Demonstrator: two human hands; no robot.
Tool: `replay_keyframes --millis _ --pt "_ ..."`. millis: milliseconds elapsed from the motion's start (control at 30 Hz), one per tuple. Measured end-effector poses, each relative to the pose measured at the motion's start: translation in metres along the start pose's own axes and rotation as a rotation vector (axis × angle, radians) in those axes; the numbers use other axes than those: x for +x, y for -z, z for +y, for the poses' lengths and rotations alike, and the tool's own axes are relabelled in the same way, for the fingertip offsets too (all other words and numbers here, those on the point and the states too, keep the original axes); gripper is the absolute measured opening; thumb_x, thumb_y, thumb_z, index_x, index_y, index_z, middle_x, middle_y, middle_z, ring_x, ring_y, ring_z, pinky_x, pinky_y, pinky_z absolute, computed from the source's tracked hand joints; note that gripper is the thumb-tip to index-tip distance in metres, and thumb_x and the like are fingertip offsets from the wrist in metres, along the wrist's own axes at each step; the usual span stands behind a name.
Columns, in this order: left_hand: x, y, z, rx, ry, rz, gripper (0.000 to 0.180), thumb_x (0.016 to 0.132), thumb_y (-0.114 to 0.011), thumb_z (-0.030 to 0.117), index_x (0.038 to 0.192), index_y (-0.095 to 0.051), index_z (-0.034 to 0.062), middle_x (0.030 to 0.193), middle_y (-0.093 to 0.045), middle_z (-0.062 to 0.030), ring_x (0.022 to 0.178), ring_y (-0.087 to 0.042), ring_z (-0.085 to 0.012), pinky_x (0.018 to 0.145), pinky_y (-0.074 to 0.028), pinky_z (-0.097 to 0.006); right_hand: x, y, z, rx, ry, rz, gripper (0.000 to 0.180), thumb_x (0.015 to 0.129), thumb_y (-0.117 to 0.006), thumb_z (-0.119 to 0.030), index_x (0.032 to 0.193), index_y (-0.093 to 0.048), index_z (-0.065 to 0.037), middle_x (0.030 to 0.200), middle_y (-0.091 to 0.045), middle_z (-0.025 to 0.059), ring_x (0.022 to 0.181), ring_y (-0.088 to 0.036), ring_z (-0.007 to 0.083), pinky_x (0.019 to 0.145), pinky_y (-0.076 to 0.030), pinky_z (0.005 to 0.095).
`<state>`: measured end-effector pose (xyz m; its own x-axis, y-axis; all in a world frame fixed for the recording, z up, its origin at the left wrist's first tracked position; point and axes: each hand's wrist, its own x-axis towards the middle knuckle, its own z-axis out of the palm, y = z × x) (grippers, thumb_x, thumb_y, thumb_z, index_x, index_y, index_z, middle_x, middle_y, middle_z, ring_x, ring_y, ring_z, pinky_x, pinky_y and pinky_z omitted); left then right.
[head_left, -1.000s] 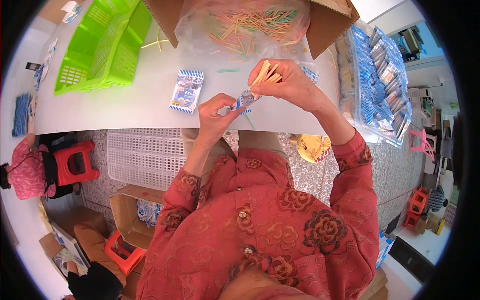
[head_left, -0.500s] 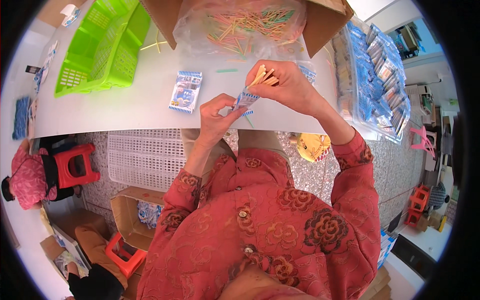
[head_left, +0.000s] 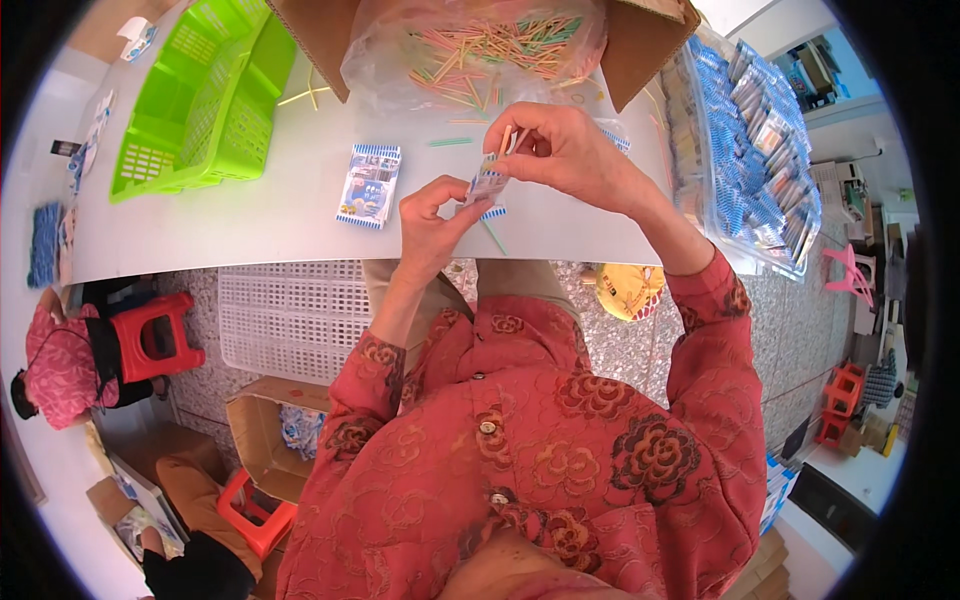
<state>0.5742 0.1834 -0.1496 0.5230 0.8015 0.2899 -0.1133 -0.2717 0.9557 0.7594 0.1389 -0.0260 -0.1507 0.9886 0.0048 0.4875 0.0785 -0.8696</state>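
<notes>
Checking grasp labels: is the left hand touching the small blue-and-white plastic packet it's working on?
Touching. The head view shows the left hand with fingertips pinched on the small blue-and-white plastic packet, no gap visible.

Bare table (head_left: 250, 225) lies open left of the packet (head_left: 368, 186). The green basket (head_left: 195, 95) and cardboard box (head_left: 640, 50) crowd the far side.

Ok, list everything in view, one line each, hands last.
white table: one, centre.
green plastic basket: one, upper left of the table.
cardboard box with a clear bag of coloured sticks: one, top centre.
blue-and-white flat packet: one, lying left of the hands.
clear bag of blue packets: one, right.
white plastic crate: one, under the table.
red plastic stools: several, on the floor.
left hand: grip on a small blue-and-white packet.
right hand: grip on thin pale sticks at that packet.
</notes>
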Motion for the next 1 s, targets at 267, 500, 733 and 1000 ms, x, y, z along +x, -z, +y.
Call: replay_keyframes --millis 267,500,733,1000 --pt "0.006 -0.001 0.004 -0.047 0.038 -0.002 0.009 0.075 -0.070 -0.001 0.083 -0.066 -0.0011 0.079 -0.065 -0.0035 0.073 -0.058 -0.0091 0.065 -0.045 -0.023 0.009 -0.004 0.016 -0.247 0.285 0.159 0.021 0.093 -0.053 -0.018 0.107 -0.063 -0.004 0.097 -0.063 0.0061 0.087 -0.056 0.0156 0.074 -0.046 0.0288" --pt "0.004 -0.002 0.000 -0.180 0.129 0.014 0.010 0.078 -0.069 0.000 0.088 -0.067 -0.0013 0.083 -0.067 -0.0028 0.076 -0.058 -0.0066 0.068 -0.046 -0.022 0.007 -0.020 0.020 -0.103 0.163 0.040 0.028 0.096 -0.048 -0.020 0.116 -0.058 -0.004 0.117 -0.058 0.0112 0.106 -0.055 0.0217 0.089 -0.044 0.0318" --pt "0.001 0.003 0.003 -0.302 0.202 0.036 0.015 0.082 -0.067 0.003 0.096 -0.065 -0.0032 0.089 -0.068 -0.0042 0.078 -0.059 -0.0059 0.070 -0.047 -0.021 0.004 -0.023 0.033 0.260 0.052 0.094 0.032 0.095 -0.049 -0.018 0.124 -0.052 -0.003 0.111 -0.059 0.0065 0.104 -0.053 0.0124 0.089 -0.042 0.0273" --pt "0.002 0.006 0.011 -0.318 0.240 0.034 0.016 0.088 -0.062 0.009 0.098 -0.065 -0.0035 0.087 -0.066 -0.0024 0.078 -0.058 -0.0049 0.070 -0.047 -0.020 -0.001 -0.034 0.047 0.110 -0.013 0.089 0.021 0.092 -0.056 -0.013 0.106 -0.061 0.002 0.083 -0.060 -0.0026 0.074 -0.051 0.0047 0.066 -0.044 0.0218"
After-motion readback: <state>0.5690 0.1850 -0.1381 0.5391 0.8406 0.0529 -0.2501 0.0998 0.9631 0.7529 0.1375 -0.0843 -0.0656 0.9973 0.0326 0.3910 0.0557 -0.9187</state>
